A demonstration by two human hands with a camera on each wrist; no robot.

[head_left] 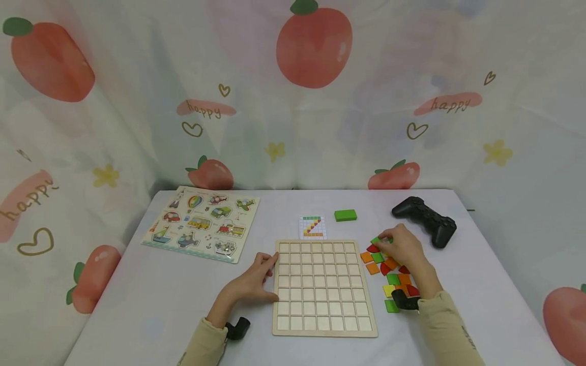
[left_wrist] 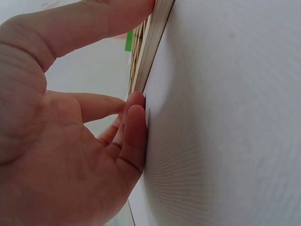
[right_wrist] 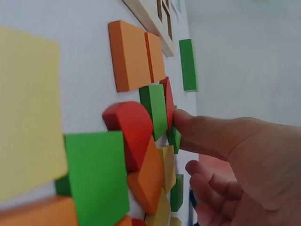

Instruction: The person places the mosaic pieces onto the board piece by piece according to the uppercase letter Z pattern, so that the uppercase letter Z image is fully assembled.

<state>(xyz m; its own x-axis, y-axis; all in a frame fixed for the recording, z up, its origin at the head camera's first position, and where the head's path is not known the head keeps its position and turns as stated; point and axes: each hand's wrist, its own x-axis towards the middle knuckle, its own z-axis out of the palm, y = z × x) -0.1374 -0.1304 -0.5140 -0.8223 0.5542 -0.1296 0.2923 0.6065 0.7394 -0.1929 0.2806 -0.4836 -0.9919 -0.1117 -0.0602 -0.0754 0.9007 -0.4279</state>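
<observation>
A pale fabric backdrop [head_left: 329, 127] printed with red fruit and the word "happy" hangs behind a white-covered surface [head_left: 169, 295]. In the middle lies a wooden grid board [head_left: 321, 294], light and unpainted, its thin raised strips dividing it into rows of bare square cells inside a plain rim. The left hand [head_left: 249, 281] rests at the board's left edge, thumb and index finger spread apart and both touching the rim. To the board's right are loose tiles [head_left: 377, 257] in glossy green, orange, yellow and red, thick and flat-faced, many square, the red ones with a curved side. Among them, at the far end, the right hand [head_left: 405, 247] pinches a green tile [right_wrist: 174, 139] between thumb and finger; its outline is partly covered, so its shape is hard to tell
</observation>
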